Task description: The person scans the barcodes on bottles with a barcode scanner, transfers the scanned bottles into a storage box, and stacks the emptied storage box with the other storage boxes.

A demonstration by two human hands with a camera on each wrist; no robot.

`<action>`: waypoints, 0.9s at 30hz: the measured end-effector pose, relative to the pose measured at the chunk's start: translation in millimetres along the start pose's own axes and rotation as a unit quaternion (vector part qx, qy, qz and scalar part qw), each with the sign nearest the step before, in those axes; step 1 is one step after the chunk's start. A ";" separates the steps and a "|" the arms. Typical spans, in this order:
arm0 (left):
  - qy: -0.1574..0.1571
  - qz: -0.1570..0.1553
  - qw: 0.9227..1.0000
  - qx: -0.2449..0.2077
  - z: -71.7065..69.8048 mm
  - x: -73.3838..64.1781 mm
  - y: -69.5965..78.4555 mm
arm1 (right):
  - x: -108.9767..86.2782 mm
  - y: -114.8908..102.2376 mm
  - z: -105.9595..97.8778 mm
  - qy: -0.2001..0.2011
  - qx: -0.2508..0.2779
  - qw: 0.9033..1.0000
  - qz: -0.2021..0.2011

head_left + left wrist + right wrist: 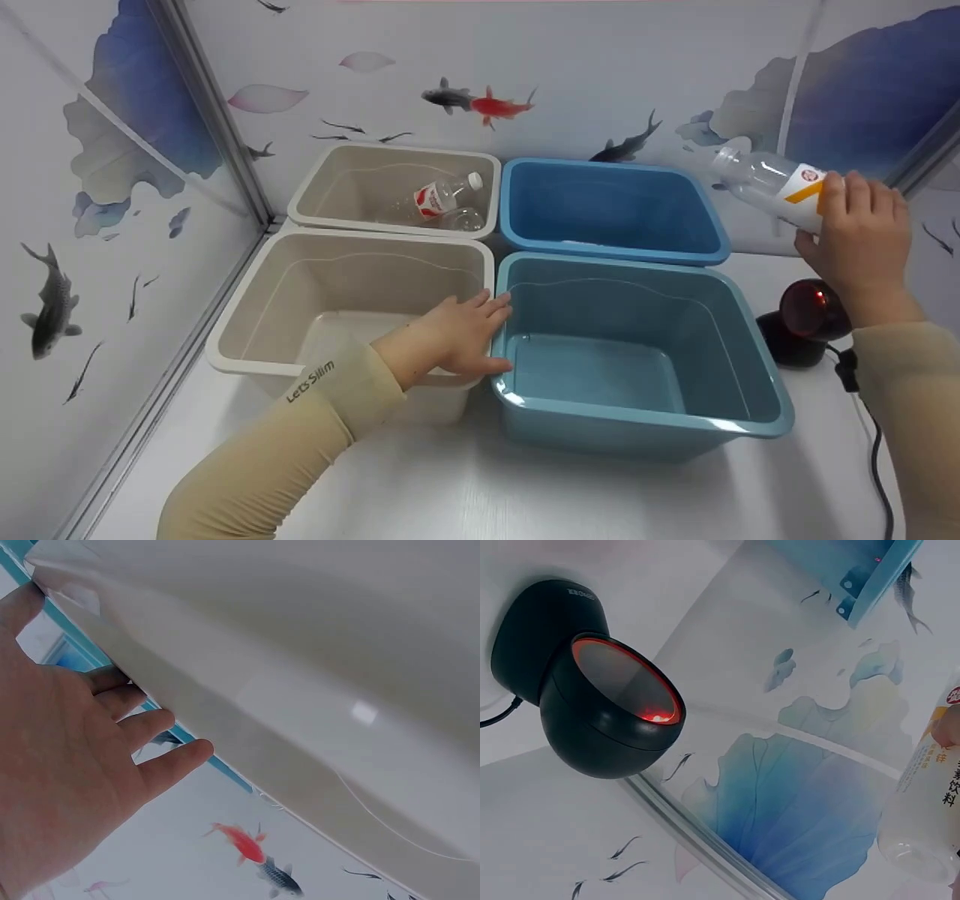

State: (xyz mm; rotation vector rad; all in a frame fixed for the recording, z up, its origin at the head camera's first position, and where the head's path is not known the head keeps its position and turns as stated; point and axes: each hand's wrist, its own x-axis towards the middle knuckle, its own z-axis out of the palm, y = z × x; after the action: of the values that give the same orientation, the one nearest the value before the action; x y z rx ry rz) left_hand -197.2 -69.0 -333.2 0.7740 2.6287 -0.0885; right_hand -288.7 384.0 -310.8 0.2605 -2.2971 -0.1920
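Observation:
My right hand (862,225) grips a clear plastic bottle (761,180) with a white and orange label, held nearly sideways in the air, its neck toward the back right bin. In the right wrist view the bottle (919,795) shows at the right edge, most of that hand being out of frame. My left hand (466,334) lies with spread fingers at the adjoining rims of the front beige bin (360,237) and the teal bin (622,311). Seen from its wrist, the left hand (82,757) has its fingertips right at the beige rim, palm bare.
Behind stand another beige bin (352,191), with a red-labelled bottle (431,201) and another clear bottle (463,219) in it, and a blue bin (600,202). A black scanner (814,311) with a red glow and cable stands below my right hand. Printed walls enclose the table (480,495).

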 end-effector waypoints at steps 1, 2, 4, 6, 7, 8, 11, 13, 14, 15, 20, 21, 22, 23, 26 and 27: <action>0.000 0.000 1.000 0.000 -0.1 -0.1 0.0 | 1.6 -0.9 0.1 0.002 0.003 1.000 -0.007; 0.000 0.000 1.000 0.000 -0.2 -0.3 0.0 | 3.2 -1.8 0.0 0.004 0.010 1.000 -0.012; 0.001 0.001 1.000 0.000 -0.3 -0.5 0.0 | 6.2 -4.7 -0.2 0.005 0.022 1.000 -0.016; 0.002 0.002 1.000 -0.001 -0.3 -0.5 -0.2 | 9.5 -7.6 -0.7 0.006 0.033 0.999 -0.022; 0.002 0.003 1.000 -0.002 -0.1 -0.4 -0.3 | 11.1 -9.7 -1.1 0.004 0.038 0.999 -0.022; 0.002 0.004 1.000 -0.003 0.3 -0.1 -0.5 | 12.7 -12.2 -1.6 0.003 0.042 0.999 -0.021; 0.004 0.004 1.000 -0.006 0.9 0.5 -1.1 | 17.8 -18.7 -2.5 0.001 0.043 0.999 -0.027; 0.004 0.005 1.000 -0.006 1.1 0.7 -1.5 | 21.0 -23.1 -2.5 0.000 0.047 0.999 -0.028; 0.004 0.005 1.000 -0.006 1.1 0.7 -1.7 | 22.4 -25.1 -2.3 0.001 0.048 0.998 -0.032; 0.004 0.006 1.000 -0.006 1.1 0.6 -1.9 | 23.7 -27.0 -2.0 0.001 0.050 0.998 -0.035; 0.006 0.009 1.000 -0.007 0.9 -0.5 -2.8 | 29.1 -37.2 -0.7 0.004 0.055 0.997 -0.053; 0.007 0.008 1.000 -0.008 0.8 -0.9 -2.8 | 30.0 -39.3 -0.5 0.002 0.056 0.997 -0.056; 0.007 0.008 1.000 -0.010 0.7 -1.1 -2.8 | 30.8 -41.4 -0.4 0.001 0.057 0.997 -0.059; 0.006 0.008 1.000 -0.011 0.5 -1.3 -2.8 | 31.8 -43.7 -0.3 -0.001 0.059 0.996 -0.060; 0.004 0.006 1.000 -0.012 -0.3 -1.7 -2.3 | 35.6 -49.8 -0.1 -0.003 0.065 0.995 -0.069; 0.004 0.005 1.000 -0.011 -0.6 -1.7 -2.0 | 37.1 -51.9 -0.1 0.000 0.068 0.995 -0.073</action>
State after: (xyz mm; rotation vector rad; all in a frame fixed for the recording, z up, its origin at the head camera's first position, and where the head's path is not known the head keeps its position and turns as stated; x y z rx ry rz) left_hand -197.1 -71.4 -332.0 0.7820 2.6289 -0.0527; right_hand -306.5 324.7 -295.8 0.5005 -2.2955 -0.1090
